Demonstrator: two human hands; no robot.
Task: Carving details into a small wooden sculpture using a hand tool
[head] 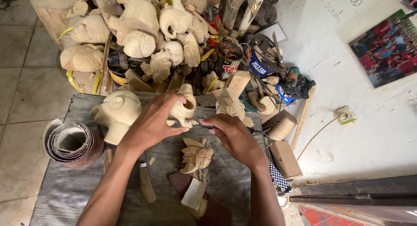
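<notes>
I am working at a grey, weathered wooden table (65, 187) beside a white wall, with a heap of pale unfinished wood carvings (139, 30) piled beyond it. My left hand (152, 124) is wrapping around a small pale carving (184, 108) held just above the middle of the table, fingers curled shut on its rounded body. My right hand (234, 137) is closing around a thin dark-handled tool (204, 125) whose tip is touching the carving's lower edge. The carving is looking light and stiff to me, dry wood with thin projecting details that could chip, so I am judging the thick body the safest place to grip. Just below the carving, a carved mask face (196, 155) is lying on the table. Left of the carving, a smooth rounded head form (117, 113) and a roll of sandpaper (71, 143) are sitting. Above and right of it, a round tin with a red and white label (228, 61) and a blue packet (257, 65) are resting in the heap; farther right, a colourful group photograph (386, 48) is lying on the white surface
</notes>
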